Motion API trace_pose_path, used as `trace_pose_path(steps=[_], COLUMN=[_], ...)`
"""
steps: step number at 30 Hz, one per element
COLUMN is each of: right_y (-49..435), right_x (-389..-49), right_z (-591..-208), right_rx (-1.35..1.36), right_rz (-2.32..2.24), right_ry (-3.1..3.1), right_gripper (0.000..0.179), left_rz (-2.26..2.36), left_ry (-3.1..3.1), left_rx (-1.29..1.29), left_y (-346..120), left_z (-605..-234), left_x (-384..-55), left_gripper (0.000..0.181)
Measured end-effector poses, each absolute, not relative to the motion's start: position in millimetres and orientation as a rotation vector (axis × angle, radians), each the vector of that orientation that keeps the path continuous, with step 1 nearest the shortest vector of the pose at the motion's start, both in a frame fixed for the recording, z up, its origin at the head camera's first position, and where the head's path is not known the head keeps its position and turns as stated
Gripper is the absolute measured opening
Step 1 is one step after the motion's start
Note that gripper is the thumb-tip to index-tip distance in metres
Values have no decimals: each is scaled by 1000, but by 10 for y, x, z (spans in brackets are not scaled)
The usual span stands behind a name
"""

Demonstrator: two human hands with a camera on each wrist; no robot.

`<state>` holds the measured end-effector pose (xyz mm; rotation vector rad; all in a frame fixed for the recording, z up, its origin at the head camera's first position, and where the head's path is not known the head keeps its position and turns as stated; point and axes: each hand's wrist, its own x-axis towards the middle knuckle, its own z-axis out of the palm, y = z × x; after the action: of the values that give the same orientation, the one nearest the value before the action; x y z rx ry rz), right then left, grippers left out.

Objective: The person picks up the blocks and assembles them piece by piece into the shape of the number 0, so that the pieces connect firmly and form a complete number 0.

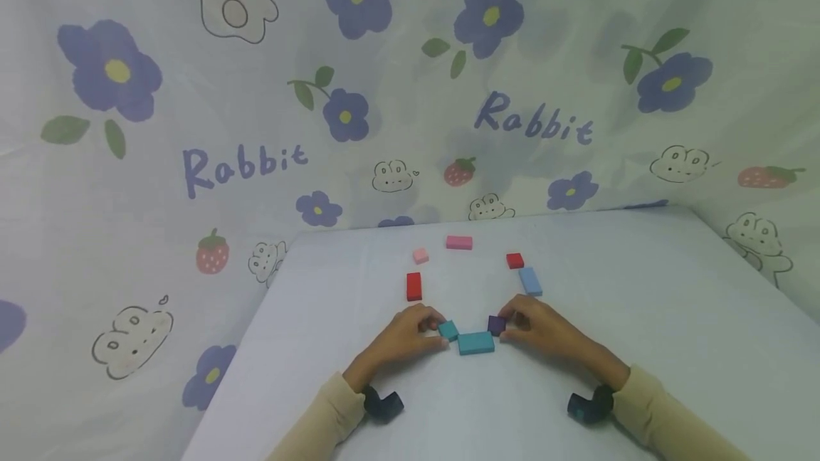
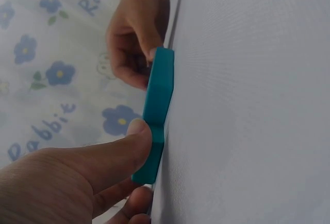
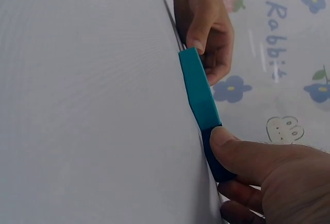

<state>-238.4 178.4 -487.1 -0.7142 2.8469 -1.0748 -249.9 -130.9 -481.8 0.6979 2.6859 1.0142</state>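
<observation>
My left hand (image 1: 405,333) pinches a small teal block (image 1: 448,331) between thumb and fingers. On the other side, a dark purple block (image 1: 496,326) is pinched by my right hand (image 1: 544,327). Between the two lies a longer teal rectangular block (image 1: 476,343), flat on the table. The small teal block sits against its left end, angled outward, as the left wrist view shows. In the right wrist view the dark block (image 3: 214,157) meets the long block's (image 3: 198,82) other end, with my thumb on its side.
Farther back on the white table (image 1: 640,290), an arc of blocks stands spaced apart: a red one (image 1: 414,286), a light pink one (image 1: 420,255), a pink one (image 1: 459,242), a small red one (image 1: 515,260) and a light blue one (image 1: 530,281). Behind hangs a rabbit-print cloth (image 1: 410,77).
</observation>
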Motion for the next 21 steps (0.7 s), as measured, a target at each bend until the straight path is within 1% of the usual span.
trace_pose_path(steps=[21], right_y=[1782], right_x=[-2353], right_z=[-4858], right_rx=[-712], right_rz=[-1036], right_ry=[2873], right_gripper=[31], left_rz=[1020], left_ry=[2678], left_rx=[678], left_y=[-1293], left_z=[-4770], left_x=[-2479], left_gripper=[31])
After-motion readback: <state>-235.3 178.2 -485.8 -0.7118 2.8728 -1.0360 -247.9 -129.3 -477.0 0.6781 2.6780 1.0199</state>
